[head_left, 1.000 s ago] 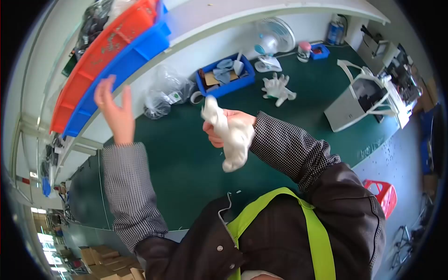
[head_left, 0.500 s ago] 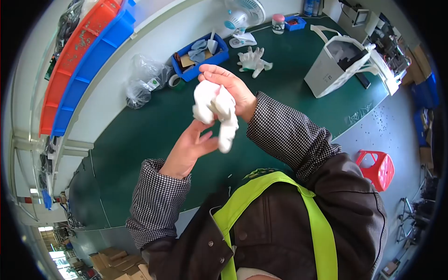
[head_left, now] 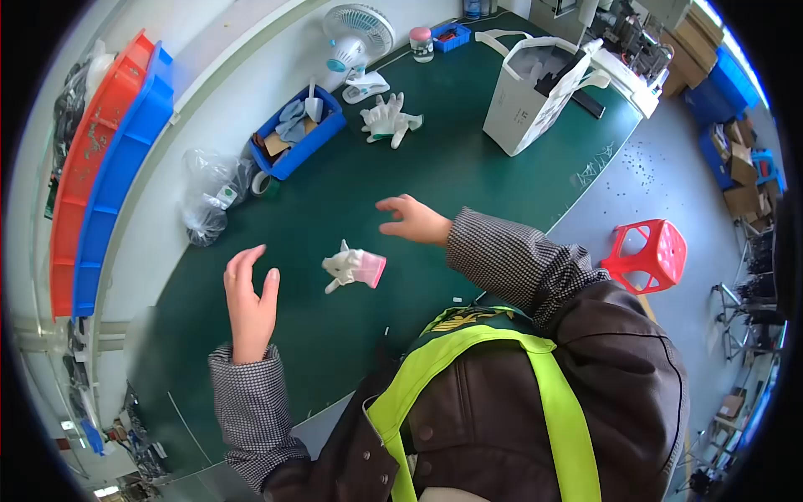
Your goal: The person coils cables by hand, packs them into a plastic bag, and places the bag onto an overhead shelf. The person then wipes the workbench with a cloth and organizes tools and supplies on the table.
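A crumpled white glove point(head_left: 343, 266) with a pink-edged cuff is over the green table point(head_left: 284, 343), between my two hands and touching neither. Whether it rests on the tabletop or is still in the air, I cannot tell. My left hand point(head_left: 251, 305) is raised to its left, thumb and fingers apart, holding nothing. To the glove's upper right, my right hand point(head_left: 416, 223) is also open, its fingers pointing left. Farther back lie white gloves point(head_left: 390, 122) with green trim.
Along the wall are a clear plastic bag point(head_left: 209, 188), a tape roll point(head_left: 265, 185), a blue bin point(head_left: 305, 146) holding a scoop, and a fan point(head_left: 358, 38). A white tote bag point(head_left: 519, 113) stands at the right back. A red stool point(head_left: 648, 255) is on the floor.
Both hands have let go of the white bundle and moved apart, left hand leftward. It now shows as a glove between them. The camera view has shifted.
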`<action>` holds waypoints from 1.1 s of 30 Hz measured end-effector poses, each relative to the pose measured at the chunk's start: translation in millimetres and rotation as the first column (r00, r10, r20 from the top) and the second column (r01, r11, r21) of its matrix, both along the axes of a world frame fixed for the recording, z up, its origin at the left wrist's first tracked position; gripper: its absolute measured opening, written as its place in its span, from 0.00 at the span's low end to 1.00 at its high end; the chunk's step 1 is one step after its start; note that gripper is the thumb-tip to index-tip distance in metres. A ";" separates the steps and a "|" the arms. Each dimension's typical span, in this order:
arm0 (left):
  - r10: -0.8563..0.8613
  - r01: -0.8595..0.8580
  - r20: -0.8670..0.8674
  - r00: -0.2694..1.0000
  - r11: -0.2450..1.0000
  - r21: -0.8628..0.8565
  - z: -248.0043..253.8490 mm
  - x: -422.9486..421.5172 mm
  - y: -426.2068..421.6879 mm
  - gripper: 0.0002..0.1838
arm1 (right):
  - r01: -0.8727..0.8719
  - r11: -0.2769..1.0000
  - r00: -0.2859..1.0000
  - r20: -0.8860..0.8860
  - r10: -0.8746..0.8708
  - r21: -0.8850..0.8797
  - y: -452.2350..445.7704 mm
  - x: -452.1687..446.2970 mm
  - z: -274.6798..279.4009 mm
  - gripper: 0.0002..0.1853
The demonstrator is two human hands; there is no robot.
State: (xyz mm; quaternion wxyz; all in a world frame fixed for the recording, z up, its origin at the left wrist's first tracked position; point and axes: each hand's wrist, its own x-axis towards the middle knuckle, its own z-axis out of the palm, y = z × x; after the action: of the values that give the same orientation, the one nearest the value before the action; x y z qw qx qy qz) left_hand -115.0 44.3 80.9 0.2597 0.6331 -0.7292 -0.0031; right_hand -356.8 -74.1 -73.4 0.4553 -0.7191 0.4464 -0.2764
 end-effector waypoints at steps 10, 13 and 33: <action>-0.918 0.908 -0.196 0.346 0.380 -0.177 120.9 -185.8 0.9 0.13 | -0.179 0.893 0.969 -0.081 0.232 0.413 13.4 -61.3 -2.5 0.18; -0.894 0.889 -0.200 0.402 0.433 -0.149 118.0 -203.7 -11.7 0.13 | -0.253 0.878 0.938 -0.118 0.325 0.406 2.8 -67.6 -1.2 0.17; -0.617 0.606 -0.054 0.785 0.747 0.275 125.6 -344.0 -229.8 0.15 | -0.311 0.867 0.883 -0.220 0.415 0.390 -146.4 -233.5 -79.0 0.13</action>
State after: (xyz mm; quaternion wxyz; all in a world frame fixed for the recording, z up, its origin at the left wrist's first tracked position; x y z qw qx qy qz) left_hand -459.0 -185.5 206.5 0.1382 0.3894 -0.8932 -0.1775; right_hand -590.3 -220.4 -152.5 0.5453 -0.7334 0.4057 0.0086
